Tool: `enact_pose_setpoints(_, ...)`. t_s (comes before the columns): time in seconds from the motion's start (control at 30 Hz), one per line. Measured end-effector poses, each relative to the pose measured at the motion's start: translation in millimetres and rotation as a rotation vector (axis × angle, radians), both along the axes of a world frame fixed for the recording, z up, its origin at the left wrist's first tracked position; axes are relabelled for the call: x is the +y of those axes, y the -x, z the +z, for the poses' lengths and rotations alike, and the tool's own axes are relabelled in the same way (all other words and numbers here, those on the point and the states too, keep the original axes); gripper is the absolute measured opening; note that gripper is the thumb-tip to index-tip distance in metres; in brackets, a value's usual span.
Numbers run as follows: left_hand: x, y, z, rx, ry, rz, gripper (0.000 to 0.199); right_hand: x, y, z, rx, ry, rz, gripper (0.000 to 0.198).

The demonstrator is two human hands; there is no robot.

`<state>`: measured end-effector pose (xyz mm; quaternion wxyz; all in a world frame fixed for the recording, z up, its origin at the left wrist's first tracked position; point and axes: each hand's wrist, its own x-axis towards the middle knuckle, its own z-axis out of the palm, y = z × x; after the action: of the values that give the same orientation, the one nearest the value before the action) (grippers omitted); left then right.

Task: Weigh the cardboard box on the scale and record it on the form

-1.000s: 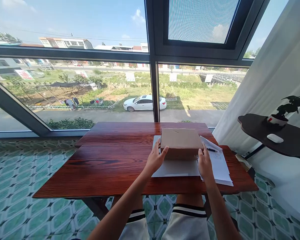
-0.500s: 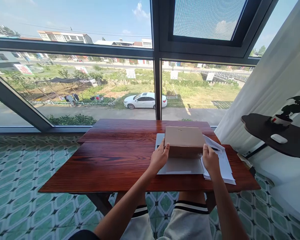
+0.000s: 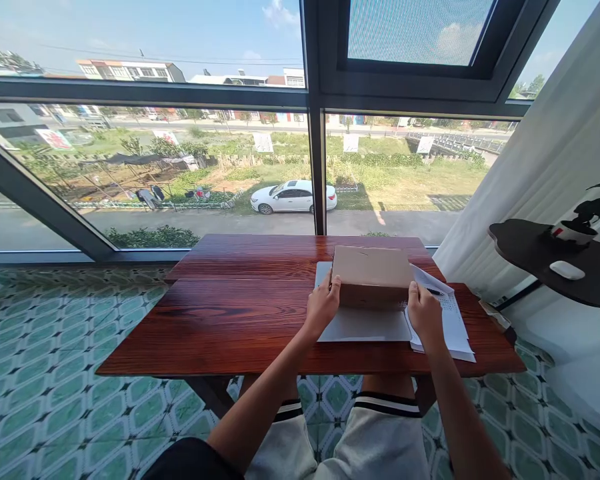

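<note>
A brown cardboard box (image 3: 373, 268) is held between my two hands, its top flap facing up. My left hand (image 3: 324, 303) grips the box's left side, thumb toward me. On the right side, my right hand (image 3: 424, 310) has its fingers closed on the box's near edge. Beneath the box lies a flat silver-grey laptop (image 3: 365, 327), partly covered by it. White papers (image 3: 453, 327) with handwriting lie beside the laptop, partly behind my right hand, and a dark pen (image 3: 434, 291) rests on them.
The dark red wooden table (image 3: 220, 327) stretches out to the left. At the right, a dark shelf (image 3: 525, 247) carries a white computer mouse (image 3: 567, 270) and a potted plant (image 3: 575, 230). A white curtain (image 3: 500, 180) hangs by the window (image 3: 317, 173).
The whole view has shifted slightly, with the table appearing a little higher and farther right. Both hands keep their grip on the box, which stays over the laptop.
</note>
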<state>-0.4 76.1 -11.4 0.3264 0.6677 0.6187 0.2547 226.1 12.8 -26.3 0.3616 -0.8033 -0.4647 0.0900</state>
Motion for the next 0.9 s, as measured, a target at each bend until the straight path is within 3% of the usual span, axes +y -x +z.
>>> enact_pose_setpoints(0.47, 0.7, 14.2, 17.5, -0.087, -0.084, 0.028, 0.064, -4.9, 14.0, 15.2, -0.009, -0.147, 0.016, 0.055)
enact_pose_setpoints(0.9, 1.5, 88.6, 28.7, -0.112, -0.266, 0.177, 0.062, 12.0, 79.4, 22.7, 0.151, -0.250, 0.269, 0.056)
